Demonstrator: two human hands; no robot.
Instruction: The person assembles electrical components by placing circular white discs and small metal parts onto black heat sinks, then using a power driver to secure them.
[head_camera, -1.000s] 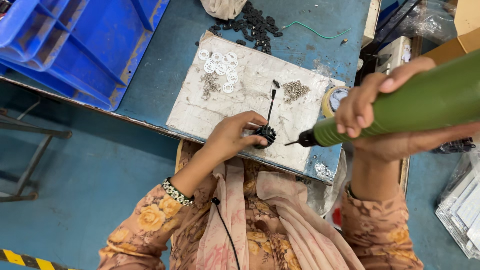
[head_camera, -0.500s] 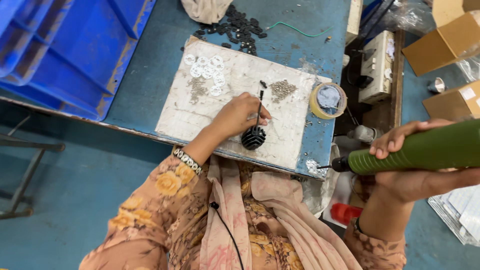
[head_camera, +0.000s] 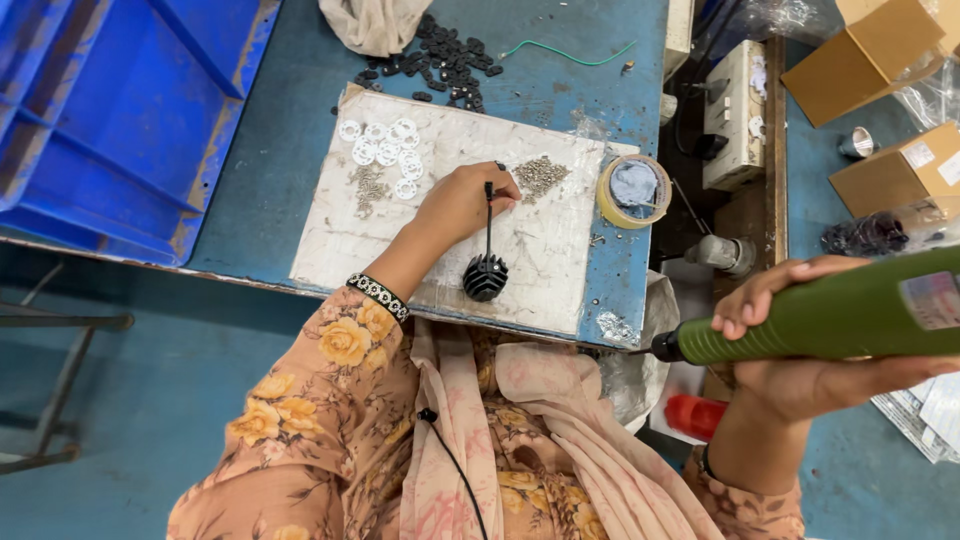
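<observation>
The left hand (head_camera: 462, 203) rests on the white board (head_camera: 330, 240), fingers curled toward the heap of small screws (head_camera: 541, 177) just beyond its fingertips, with the black finned part (head_camera: 485, 277) and its upright stem just below the wrist side; a clean pick probably calls for pinching one screw at the heap's near edge rather than raking the pile. To its right, the right hand (head_camera: 800, 350) is wrapped closed around the green electric screwdriver (head_camera: 830, 318), held well off the board past the table's near edge, with open room between tip and part.
</observation>
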